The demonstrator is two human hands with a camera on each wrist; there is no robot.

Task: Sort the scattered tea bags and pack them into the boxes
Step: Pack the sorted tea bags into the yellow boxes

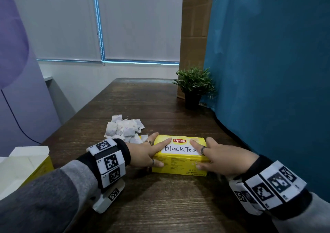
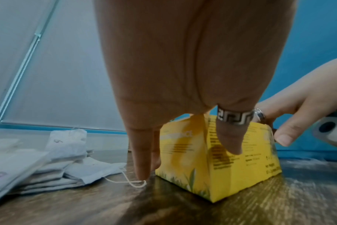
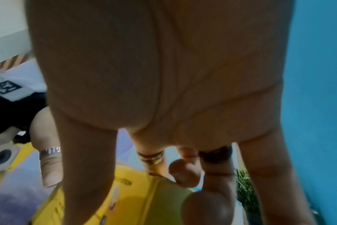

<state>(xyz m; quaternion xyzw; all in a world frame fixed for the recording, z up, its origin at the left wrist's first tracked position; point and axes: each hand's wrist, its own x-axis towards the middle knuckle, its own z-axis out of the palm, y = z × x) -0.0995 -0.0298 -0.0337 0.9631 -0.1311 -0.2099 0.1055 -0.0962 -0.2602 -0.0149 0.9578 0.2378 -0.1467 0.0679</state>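
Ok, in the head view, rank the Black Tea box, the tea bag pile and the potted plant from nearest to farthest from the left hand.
1. Black Tea box: held by the left hand at its left end.
2. Tea bag pile: just beyond the hand.
3. Potted plant: far right, by the blue partition.

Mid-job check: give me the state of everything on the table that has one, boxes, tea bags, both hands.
Yellow Lipton box labelled "Black Tea": closed, lying flat on the table.
Left hand: holds the box's left end, index finger on the lid.
Right hand: holds the right end, index finger on the lid.
White paper tea bags: loose pile, unpacked.
Second yellow box: open, flaps up.
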